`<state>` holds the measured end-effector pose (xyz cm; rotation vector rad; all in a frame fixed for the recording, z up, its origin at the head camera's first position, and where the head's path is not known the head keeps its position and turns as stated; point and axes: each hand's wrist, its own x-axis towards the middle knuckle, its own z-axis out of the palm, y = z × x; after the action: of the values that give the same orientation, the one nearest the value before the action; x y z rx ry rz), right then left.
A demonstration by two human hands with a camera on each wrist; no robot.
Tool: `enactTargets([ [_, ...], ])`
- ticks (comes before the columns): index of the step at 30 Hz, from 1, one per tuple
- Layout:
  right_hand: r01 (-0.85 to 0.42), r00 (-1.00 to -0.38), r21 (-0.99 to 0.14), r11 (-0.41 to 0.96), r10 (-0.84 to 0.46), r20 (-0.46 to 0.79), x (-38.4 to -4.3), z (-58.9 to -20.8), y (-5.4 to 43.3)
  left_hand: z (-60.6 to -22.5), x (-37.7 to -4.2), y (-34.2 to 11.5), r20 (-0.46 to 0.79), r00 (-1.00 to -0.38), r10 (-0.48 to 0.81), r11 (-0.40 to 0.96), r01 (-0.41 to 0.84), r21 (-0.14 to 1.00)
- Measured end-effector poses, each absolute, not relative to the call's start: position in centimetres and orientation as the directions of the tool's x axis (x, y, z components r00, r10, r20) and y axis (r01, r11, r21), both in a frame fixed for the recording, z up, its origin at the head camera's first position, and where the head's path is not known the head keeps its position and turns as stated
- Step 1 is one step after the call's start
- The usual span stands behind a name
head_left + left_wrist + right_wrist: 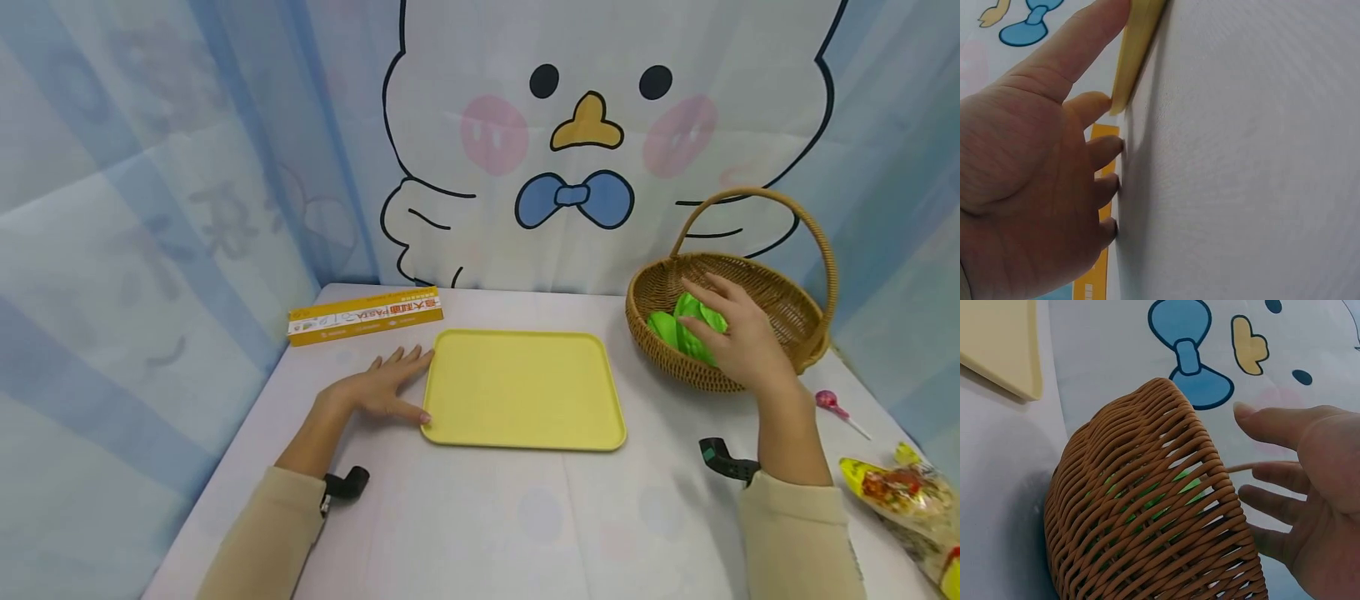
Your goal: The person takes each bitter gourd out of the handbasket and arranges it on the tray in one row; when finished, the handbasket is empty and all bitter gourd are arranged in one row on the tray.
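My left hand rests at the left edge of a yellow rectangular tray, fingers spread. Its thumb lies along the tray's side in the left wrist view, while the other fingertips reach down to the tabletop. Over the brown wicker basket hovers my right hand, its fingers parted and loosely bent. Inside the basket lies a bright green, leafy-looking vegetable, partly covered by that hand. From the right wrist, the basket wall stands before the fingers, with green showing through the weave.
Behind the left hand lies an orange pasta box. A pink lollipop sits right of the basket, and a colourful food bag lies at the right edge. The basket's tall handle arches up. A printed curtain hangs behind the table.
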<state>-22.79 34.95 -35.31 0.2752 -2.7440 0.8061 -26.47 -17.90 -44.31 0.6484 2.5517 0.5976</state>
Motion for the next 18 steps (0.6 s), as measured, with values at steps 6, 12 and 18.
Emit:
enactTargets([
  [6,-0.231,-0.962,-0.484,0.844,-0.125,0.241,-22.9,-35.4,35.8,-44.2,-26.6,-17.8,-0.317,-0.795,0.517,0.806,0.327,0.494],
  [12,-0.184,-0.980,-0.474,0.861,-0.126,0.151,-23.2,-35.7,36.5,-44.3,-26.7,-17.8,-0.318,-0.795,0.517,0.807,0.329,0.490],
  [18,-0.169,-0.985,-0.449,0.877,-0.137,0.104,-23.5,-36.1,36.6,-44.4,-26.6,-17.8,-0.315,-0.799,0.512,0.810,0.327,0.487],
])
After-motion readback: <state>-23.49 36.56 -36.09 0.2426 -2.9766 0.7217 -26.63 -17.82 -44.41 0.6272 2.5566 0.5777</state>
